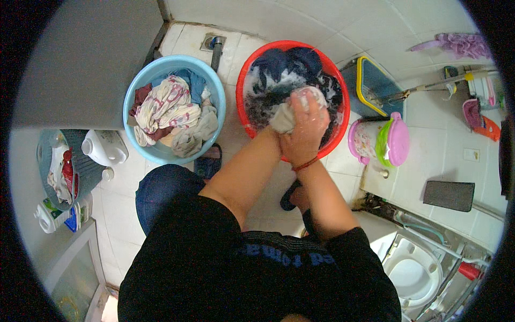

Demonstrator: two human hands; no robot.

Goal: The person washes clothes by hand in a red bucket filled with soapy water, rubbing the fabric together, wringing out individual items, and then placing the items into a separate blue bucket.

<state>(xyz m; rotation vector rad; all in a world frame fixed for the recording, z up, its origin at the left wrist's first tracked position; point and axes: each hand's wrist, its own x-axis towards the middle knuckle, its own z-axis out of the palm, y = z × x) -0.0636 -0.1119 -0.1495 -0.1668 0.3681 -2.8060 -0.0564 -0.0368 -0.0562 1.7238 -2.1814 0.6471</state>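
over the red tub, as seen from the head view, the right hand is closed on a pale cloth, fingers curled around the fabric. the left hand meets the right at the cloth and is mostly hidden; its grip cannot be determined. dark clothes and white foam fill the tub. the light blue tub, to the left, contains piled laundry. a pink-lidded bucket stands to the right.

white tiled floor, pale tiled wall
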